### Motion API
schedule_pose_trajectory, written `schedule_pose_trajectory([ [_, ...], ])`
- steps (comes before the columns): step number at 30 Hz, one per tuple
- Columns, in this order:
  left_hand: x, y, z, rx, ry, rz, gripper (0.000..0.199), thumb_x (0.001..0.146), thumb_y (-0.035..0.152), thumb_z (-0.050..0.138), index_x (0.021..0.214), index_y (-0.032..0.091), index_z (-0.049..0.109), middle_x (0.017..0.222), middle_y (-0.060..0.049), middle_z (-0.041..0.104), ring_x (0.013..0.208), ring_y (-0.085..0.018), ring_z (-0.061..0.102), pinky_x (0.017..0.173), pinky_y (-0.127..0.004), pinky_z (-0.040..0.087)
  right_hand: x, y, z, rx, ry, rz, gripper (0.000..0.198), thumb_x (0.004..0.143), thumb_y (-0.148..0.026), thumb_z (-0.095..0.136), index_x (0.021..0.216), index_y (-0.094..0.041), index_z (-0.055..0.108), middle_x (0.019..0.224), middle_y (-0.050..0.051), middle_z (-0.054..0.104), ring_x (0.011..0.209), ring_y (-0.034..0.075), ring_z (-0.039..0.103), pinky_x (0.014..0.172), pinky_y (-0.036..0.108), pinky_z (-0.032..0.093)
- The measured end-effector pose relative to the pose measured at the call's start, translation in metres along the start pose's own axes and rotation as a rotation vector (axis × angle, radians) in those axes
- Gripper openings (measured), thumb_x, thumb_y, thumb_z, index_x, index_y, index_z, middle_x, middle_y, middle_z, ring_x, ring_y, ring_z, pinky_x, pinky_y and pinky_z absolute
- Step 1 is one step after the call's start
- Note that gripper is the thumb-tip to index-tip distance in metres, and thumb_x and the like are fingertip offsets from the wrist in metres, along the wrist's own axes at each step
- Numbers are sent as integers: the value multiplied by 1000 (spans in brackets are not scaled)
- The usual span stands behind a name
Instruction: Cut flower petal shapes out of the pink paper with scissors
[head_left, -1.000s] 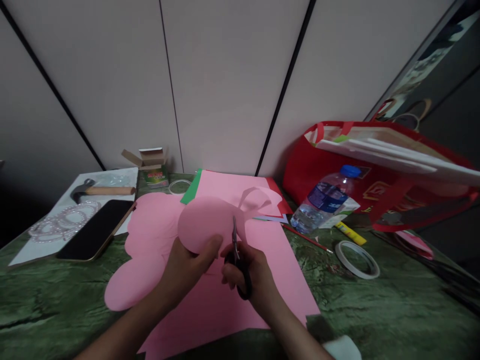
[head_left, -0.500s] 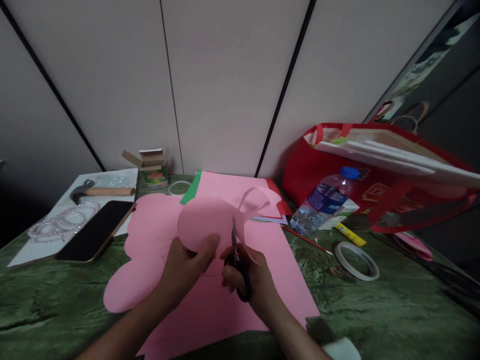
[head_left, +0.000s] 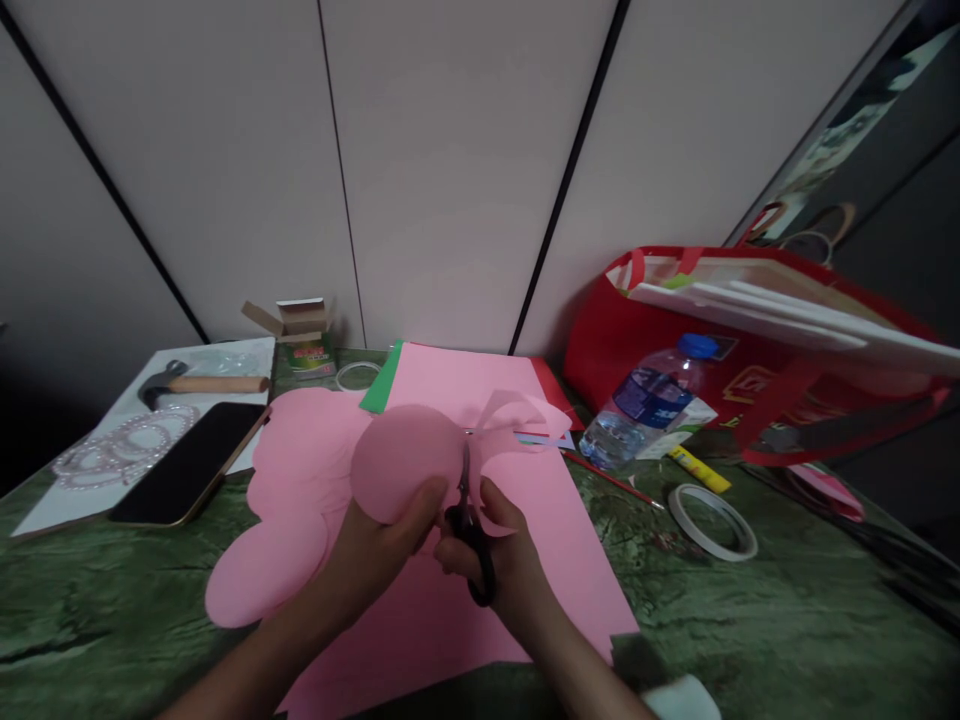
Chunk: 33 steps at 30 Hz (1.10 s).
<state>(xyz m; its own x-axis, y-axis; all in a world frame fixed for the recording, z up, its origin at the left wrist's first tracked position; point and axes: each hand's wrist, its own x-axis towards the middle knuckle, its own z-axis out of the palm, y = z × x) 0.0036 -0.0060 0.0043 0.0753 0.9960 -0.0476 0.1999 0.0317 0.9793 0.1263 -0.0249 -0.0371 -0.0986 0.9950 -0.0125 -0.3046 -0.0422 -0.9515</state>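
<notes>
Between thumb and fingers, my left hand (head_left: 390,535) pinches a rounded piece of pink paper (head_left: 405,455) by its lower edge. My right hand (head_left: 499,555) grips black-handled scissors (head_left: 478,560), blades pointing away from me along the right edge of that piece. A curled pink offcut strip (head_left: 525,418) hangs off to the right of the blades. Below both hands lies a large pink sheet (head_left: 442,630). Cut pink paper shapes (head_left: 307,450) with rounded edges are piled left of my left hand, with a pink oval (head_left: 262,570) nearer me.
At left are a phone (head_left: 191,465), a hammer (head_left: 210,384), beaded loops (head_left: 120,450) and an open small box (head_left: 304,340). On the right stand a water bottle (head_left: 649,405) and a red bag (head_left: 750,350), near a tape roll (head_left: 712,522), a yellow tube (head_left: 699,468) and a red stick (head_left: 615,478).
The scissors have advanced around the piece's right edge, leaving it rounder. The offcut strip has dropped lower and shifted right. My left hand has tilted the paper slightly.
</notes>
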Motion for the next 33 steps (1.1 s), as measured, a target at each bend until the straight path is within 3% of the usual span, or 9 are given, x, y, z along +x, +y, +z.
schedule_pose_trajectory([
  [9, -1, -3, 2, -3, -7, 17, 30, 69, 34, 55, 44, 19, 48, 41, 2, 48, 39, -10, 43, 36, -21, 34, 2, -2, 0, -3, 20, 4, 42, 55, -17, 74, 84, -21, 44, 54, -9, 46, 50, 10, 41, 46, 20, 31],
  [20, -1, 1, 3, -34, 0, 18, 31, 68, 32, 55, 41, 20, 47, 38, 4, 46, 38, -9, 41, 36, -21, 32, 1, -5, 0, 3, 8, 8, 40, 56, -18, 72, 86, -21, 45, 52, -9, 46, 49, 10, 40, 47, 20, 31],
  [26, -6, 9, 6, -21, 74, 15, 33, 69, 31, 53, 39, 20, 45, 37, 4, 46, 39, -10, 42, 40, -22, 35, 2, -4, 0, -27, 0, 8, 39, 57, -18, 70, 85, -21, 44, 49, -9, 45, 47, 9, 38, 44, 20, 30],
  [33, 2, 0, -1, 58, 4, 48, 29, 70, 32, 54, 44, 19, 48, 40, 3, 49, 40, -11, 45, 39, -22, 36, 2, -5, 2, -70, 46, 19, 35, 58, -20, 69, 84, -21, 45, 47, -10, 47, 42, 9, 41, 39, 19, 32],
])
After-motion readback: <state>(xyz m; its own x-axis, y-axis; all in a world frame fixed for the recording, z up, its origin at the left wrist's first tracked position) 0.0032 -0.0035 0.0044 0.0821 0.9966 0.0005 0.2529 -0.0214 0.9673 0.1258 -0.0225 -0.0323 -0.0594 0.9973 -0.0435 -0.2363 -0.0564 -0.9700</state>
